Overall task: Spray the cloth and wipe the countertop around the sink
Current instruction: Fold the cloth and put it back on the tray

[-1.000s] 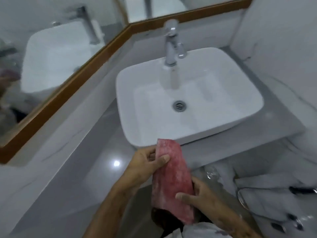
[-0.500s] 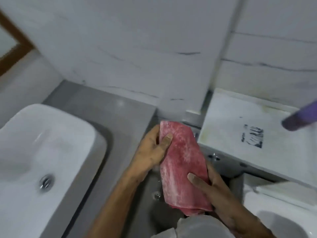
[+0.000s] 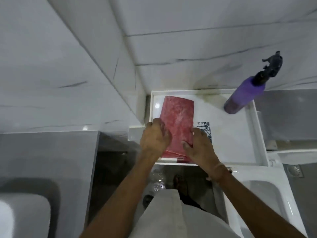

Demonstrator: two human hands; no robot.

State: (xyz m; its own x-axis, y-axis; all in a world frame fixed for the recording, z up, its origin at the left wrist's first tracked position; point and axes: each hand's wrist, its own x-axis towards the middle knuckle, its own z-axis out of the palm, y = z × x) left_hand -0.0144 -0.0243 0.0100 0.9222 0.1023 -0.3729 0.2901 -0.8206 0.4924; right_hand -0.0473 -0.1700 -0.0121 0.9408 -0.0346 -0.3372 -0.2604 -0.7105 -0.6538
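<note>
Grey countertop [image 3: 48,152] at 9 o'clock, sink [image 3: 20,219] at 8. White cistern lid [image 3: 236,138] centre-right, rimmed. Folded red cloth [image 3: 177,121] lies flat on the lid's left half, near end overhanging the front edge. Purple spray bottle [image 3: 243,97] at 2 o'clock, well apart. Left hand [image 3: 154,138] and right hand [image 3: 199,146] press it flat, fingers loosely spread, nothing pinched. Risk: the overhanging cloth slips off on release. Open lid between cloth and bottle.

Both hands, left hand [image 3: 155,137] and right hand [image 3: 199,147], press the red cloth [image 3: 177,123] flat on the white tray [image 3: 240,134].
</note>
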